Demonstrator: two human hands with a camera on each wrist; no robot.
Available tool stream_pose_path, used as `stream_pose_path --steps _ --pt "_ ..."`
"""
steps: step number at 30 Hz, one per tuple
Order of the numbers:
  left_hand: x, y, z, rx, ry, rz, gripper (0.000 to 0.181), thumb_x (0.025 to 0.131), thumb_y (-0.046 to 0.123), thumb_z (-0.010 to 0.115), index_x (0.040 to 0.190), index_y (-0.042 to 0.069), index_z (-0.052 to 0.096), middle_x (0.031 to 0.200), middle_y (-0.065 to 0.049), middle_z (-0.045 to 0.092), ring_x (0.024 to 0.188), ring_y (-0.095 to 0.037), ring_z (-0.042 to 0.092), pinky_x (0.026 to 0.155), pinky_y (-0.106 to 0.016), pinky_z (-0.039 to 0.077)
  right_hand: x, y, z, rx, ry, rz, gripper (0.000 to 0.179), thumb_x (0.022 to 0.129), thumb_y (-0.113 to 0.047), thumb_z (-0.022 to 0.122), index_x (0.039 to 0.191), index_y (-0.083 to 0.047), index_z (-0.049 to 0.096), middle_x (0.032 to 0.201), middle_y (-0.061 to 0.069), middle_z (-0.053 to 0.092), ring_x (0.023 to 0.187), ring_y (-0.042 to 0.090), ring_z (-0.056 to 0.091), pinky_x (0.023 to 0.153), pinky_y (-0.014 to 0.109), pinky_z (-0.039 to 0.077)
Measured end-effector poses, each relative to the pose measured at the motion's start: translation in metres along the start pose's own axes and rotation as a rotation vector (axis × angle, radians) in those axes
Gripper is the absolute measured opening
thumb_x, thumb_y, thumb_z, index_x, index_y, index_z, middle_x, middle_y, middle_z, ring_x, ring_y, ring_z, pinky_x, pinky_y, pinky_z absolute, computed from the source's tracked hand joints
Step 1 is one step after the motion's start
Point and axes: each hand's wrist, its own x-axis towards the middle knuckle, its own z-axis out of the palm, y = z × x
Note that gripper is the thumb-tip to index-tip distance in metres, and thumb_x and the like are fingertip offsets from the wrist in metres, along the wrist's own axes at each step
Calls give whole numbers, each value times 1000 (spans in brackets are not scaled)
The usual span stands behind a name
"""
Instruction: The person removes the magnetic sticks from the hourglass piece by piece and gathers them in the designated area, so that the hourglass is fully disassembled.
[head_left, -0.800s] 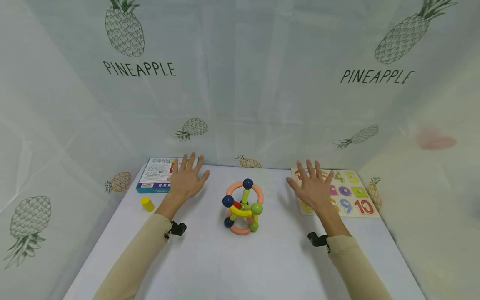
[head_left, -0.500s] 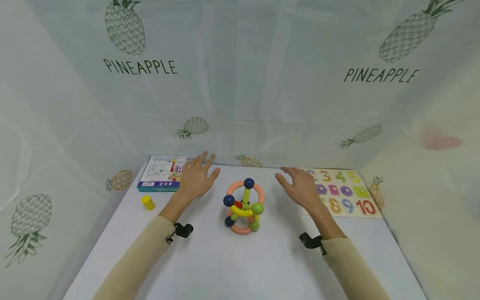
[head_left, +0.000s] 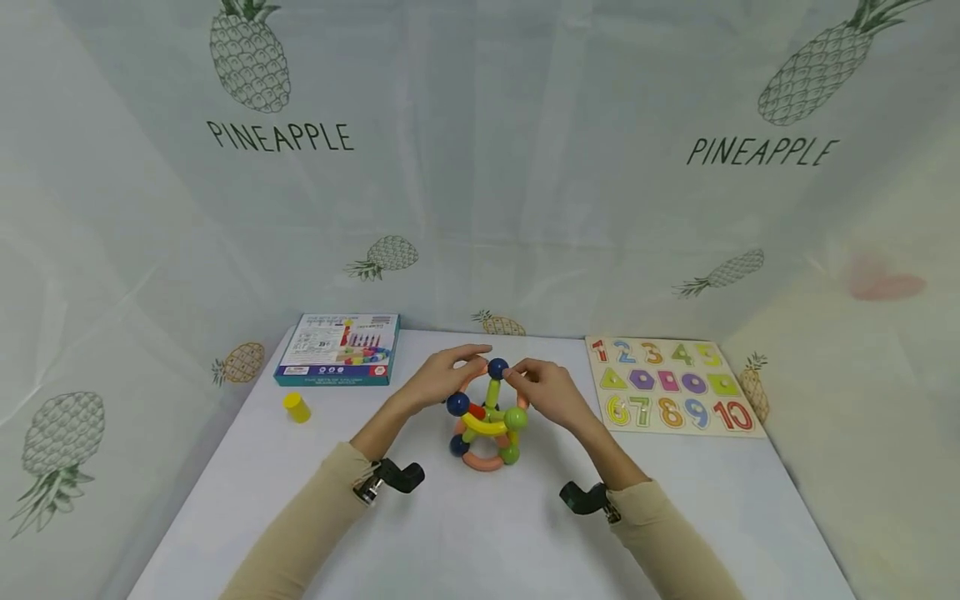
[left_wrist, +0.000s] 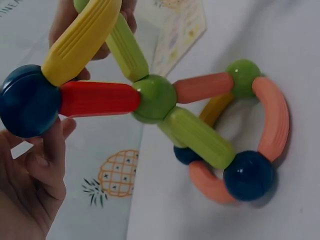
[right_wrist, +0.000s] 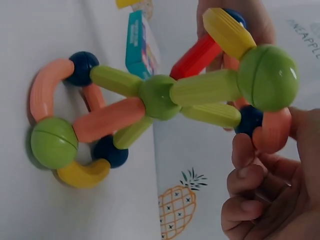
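A toy frame of magnetic balls and rods stands upright on the table, with navy and green balls joined by pink, yellow, red and lime rods. At its upper left, my left hand holds the curved pink rod between the balls; the navy ball hides part of this grip in the left wrist view. My right hand pinches the upper right curved pink rod beside the top navy ball. The lower ring of pink and yellow rods rests on the table.
Back left lies a flat printed box, with a yellow cylinder in front of it. A wooden number board lies at the back right. Behind the white table hangs a pineapple-print curtain.
Both hands have come inward from the box and the number board to the toy's top, their spread fingers now bent around its upper rods. The toy stands in the same place.
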Motion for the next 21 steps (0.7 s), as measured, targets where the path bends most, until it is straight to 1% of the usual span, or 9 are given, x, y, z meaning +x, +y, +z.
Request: stream_pose_path --steps 2,4,8,10,12,19,21 --pt "0 -1 3 -31 -30 -2 41 104 44 52 144 34 55 144 -2 57 132 -32 51 104 -64 40 0 1 4 36 -6 10 32 101 -47 58 101 -17 69 61 7 62 55 19 51 51 29 38" --pt "1 -2 6 -55 -56 8 41 105 41 52 145 32 54 148 -1 54 135 -32 49 107 -63 38 1 1 6 58 -1 8 31 101 -46 58 100 -17 69 59 4 60 50 17 48 47 28 34" --pt "1 -3 8 -101 -88 7 42 106 36 51 147 30 52 151 1 50 140 -31 44 112 -62 33 1 0 10 64 27 -12 29 101 -43 58 100 -17 70 57 2 58 45 15 41 44 26 28" --pt "0 -3 9 -116 -92 1 42 106 35 51 148 30 51 151 0 50 139 -32 44 111 -62 33 0 -1 11 47 48 -23 28 101 -42 59 100 -17 70 56 1 57 44 14 40 43 25 27" --pt "-2 -3 9 -127 -94 -8 42 106 36 51 147 31 52 150 -1 52 138 -32 46 111 -62 34 -1 -3 12 27 71 -34 27 101 -40 60 99 -15 71 55 1 57 44 14 40 42 25 28" --pt "-4 -2 7 -129 -89 -18 42 106 35 51 148 31 51 145 -2 56 135 -32 50 109 -61 37 -2 -5 15 -115 152 -80 27 101 -35 61 107 -11 72 59 -4 58 46 13 49 42 24 32" --pt "-3 -2 6 -123 -89 -18 42 106 35 51 148 31 51 145 -1 56 135 -32 50 109 -61 37 -2 -3 14 -115 177 -81 28 101 -37 60 108 -12 72 58 -4 58 46 14 50 41 25 32"
